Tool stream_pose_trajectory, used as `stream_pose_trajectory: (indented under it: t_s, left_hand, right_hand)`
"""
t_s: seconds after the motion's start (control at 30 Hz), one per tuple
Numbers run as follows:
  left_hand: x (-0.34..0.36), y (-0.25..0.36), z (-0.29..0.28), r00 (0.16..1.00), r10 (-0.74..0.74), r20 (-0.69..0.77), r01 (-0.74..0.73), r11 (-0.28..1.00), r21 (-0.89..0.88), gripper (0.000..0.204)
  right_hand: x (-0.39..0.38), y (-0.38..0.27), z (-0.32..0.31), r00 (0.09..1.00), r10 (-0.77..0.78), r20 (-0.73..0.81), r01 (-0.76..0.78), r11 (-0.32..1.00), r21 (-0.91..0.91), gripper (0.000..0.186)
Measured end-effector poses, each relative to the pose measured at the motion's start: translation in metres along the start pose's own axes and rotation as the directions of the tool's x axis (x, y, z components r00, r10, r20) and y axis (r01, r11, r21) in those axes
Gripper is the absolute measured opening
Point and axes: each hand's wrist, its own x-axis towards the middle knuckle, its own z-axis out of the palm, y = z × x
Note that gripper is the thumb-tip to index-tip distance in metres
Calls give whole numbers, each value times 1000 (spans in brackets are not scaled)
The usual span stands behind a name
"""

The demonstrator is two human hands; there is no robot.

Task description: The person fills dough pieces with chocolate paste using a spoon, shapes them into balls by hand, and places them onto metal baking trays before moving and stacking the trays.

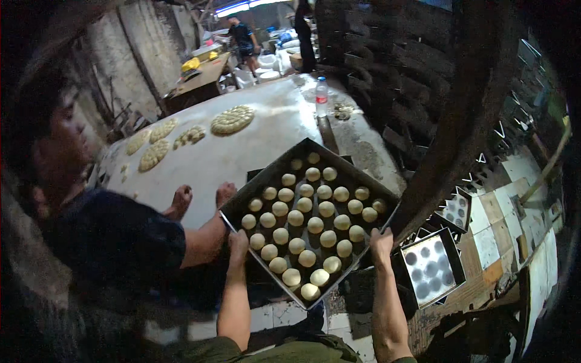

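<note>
Dough balls [315,225] sit in the dark tray [351,171], which the person holds with one corner toward the body, its far part overlapping the near edge of the counter [260,148]. From where I stand, the left hand [238,242] has its grip closed on the tray's left corner and the right hand [381,241] grips the right corner; whether anything underneath shares the weight, I can't tell.

Filling this tray looks all but done, I'd judge: single balls stand in loose rows from the near corner to the far one, mostly apart, with little room left except along the far left side. Shaping seems unfinished elsewhere, since a big round cluster [232,120] of dough pieces lies toward the counter's far edge and smaller clusters [154,155] lie toward its left edge. A co-worker's hands [181,199] are by the near edge, beside the tray's left corner.

Near the counter's far right corner stands a bottle [321,100]. Low on the right, a pale-bottomed pan [455,259] shows dark rounds, marks or contents, I can't say.
</note>
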Motion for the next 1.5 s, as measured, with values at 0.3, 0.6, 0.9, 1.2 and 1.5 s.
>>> stream_pose_trajectory:
  t_s: [0.3,0.6,0.9,1.2,1.5]
  left_hand:
    - [-56,152,-33,951,-51,305,134,956,-259,28]
    - [-84,167,-72,807,-62,587,102,994,-36,25]
    - [-241,93,21,200,-117,973,-185,971,154,46]
    - [-358,293,231,218,315,924,-238,935,-263,20]
    - [-575,576,390,66,660,749,-250,737,-628,20]
  right_hand:
    - [-28,-62,-95,969,56,-241,-28,993,115,26]
    - [-118,-119,-151,837,408,-364,-429,903,27,58]
    - [-301,124,-220,301,748,-591,-801,535,269,41]
    - [-204,38,-390,258,491,-832,-82,869,487,22]
    - [-59,-23,-644,61,223,-973,160,960,230,17]
